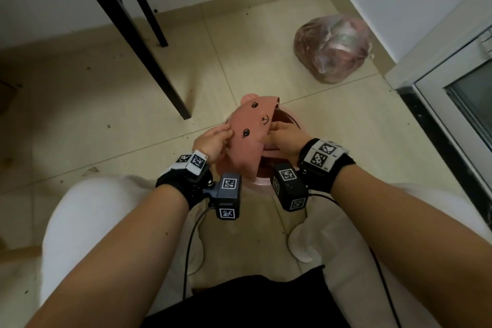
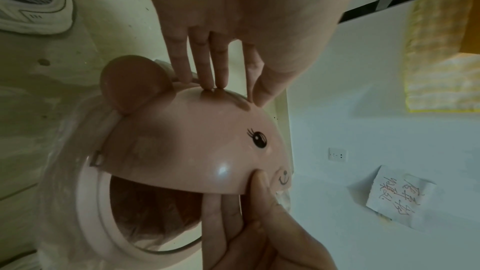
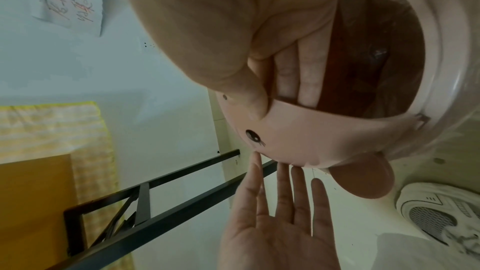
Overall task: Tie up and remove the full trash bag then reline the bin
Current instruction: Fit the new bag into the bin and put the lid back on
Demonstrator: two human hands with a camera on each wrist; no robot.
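- I see the pink bin [image 1: 262,181] on the floor [image 1: 133,114] just in front of my knees, but my wrists and the two wrist cameras hide most of its body in the head view; only part of the rim shows.
- The bear-face lid [image 1: 249,132] sits tilted over the bin's mouth, one side raised, so it covers part of the opening. Its round ear [image 2: 135,84] shows best from the left wrist.
- My left hand [image 1: 213,141] has its grip open: straight fingers [image 2: 218,65] touch the top of the lid's dome beside the ear, with the thumb at the dome too.
- My right hand [image 1: 286,138] pinches the lid's free edge, its thumb [image 2: 259,180] on the outside near the printed nose and its fingers [image 3: 293,77] under the rim.
- Inside the bin a thin translucent liner [image 3: 384,52] is folded over the rim; the bottom is dark and I cannot make out what lies in it.
- The tied full trash bag [image 1: 332,48] rests on the floor well beyond the bin, to its right, near the wall corner; its contents are blurred behind the pinkish plastic.
- A black frame leg [image 1: 170,82] stands left of the bin, near it but apart.
- A sliding door frame [image 1: 452,114] closes the floor off on the bin's right.
- My white shoe [image 2: 31,1] lies close to the bin, cut off at the picture's edge.
- A handwritten note [image 2: 400,194] hangs on the wall; I cannot read it.
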